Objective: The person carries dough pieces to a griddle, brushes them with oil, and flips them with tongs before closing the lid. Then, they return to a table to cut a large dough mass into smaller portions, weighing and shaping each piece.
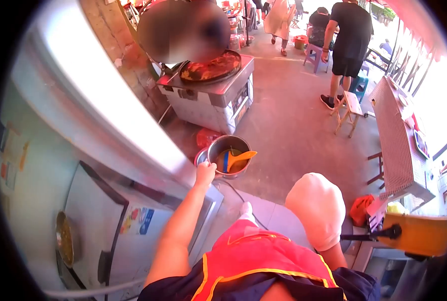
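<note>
"Where do we have the metal pot (213, 150)?"

"Near the cart (203, 103), liquid inside. We judge it rigid, fairly heavy, prone to slopping; we'd hold its edge and keep it level."

"And the orange-and-blue tool (239, 156)?"

"In the pot, handle over the rim: light, stiff, best held there."

"Our grip?"

"Left hand (206, 172) clamped at the pot's edge; right hand (316, 210) under a pale covering, so we cannot tell."

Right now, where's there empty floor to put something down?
The floor between the metal pot and the wooden stool is bare. It's crowded beside the pot, with the left hand, red bag and metal cart close by.
</note>
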Tool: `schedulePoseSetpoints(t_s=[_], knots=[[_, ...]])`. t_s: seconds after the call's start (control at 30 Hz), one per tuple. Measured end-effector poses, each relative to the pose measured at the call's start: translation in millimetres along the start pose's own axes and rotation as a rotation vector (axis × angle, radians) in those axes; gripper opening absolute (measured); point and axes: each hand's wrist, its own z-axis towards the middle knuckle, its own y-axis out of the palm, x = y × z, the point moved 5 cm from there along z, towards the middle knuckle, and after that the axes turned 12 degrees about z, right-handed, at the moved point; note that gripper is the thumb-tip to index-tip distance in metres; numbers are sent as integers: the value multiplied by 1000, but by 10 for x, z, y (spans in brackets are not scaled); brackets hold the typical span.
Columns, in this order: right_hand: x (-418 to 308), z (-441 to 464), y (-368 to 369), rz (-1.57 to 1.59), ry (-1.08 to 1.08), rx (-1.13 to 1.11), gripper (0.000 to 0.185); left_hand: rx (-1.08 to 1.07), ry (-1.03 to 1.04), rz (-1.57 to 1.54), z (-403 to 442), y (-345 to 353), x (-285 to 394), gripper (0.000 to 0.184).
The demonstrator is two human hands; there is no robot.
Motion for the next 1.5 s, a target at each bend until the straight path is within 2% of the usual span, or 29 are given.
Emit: schedulePoseSetpoints(t_s=[0.07,0.17,0.33,0.37,0.53,0.67,0.77,0.9,1.13,1.23,1.33,1.43,1.5], knots=[[193,550,289,-22,2,17,7,17,23,-205,730,176,55,16],[501,1330,676,-36,-15,12,7,34,-59,-190,1427,185,583,13],[1132,2535,1459,11,-80,-15,7,113,-87,-227,2946,247,774,10],[1291,2764,1664,25,-102,-19,7,182,-77,-211,3214,255,845,17],[2165,4022,2813,113,-266,-42,7,299,-108,-323,4464,443,816,15],[2631,5237,3553,208,-406,-72,7,412,-211,-324,5230,553,665,14],[2728,6087,4059,279,-530,-86,7,440,-270,-335,5525,565,955,15],[2665,7022,4802,373,-675,-92,7,479,-282,-377,5903,593,784,16],[2379,8345,5949,439,-793,-63,7,470,-426,-53,6083,639,665,20],[2213,8881,6434,458,-836,-59,7,464,-505,177,6115,700,801,22],[2020,9382,6941,524,-895,-70,7,434,-596,-187,6097,778,1009,27],[1812,9862,7498,565,-959,-76,10,417,-676,-315,6009,855,901,34],[1643,10201,7883,583,-993,-81,13,528,-774,-563,5994,884,1179,36]])
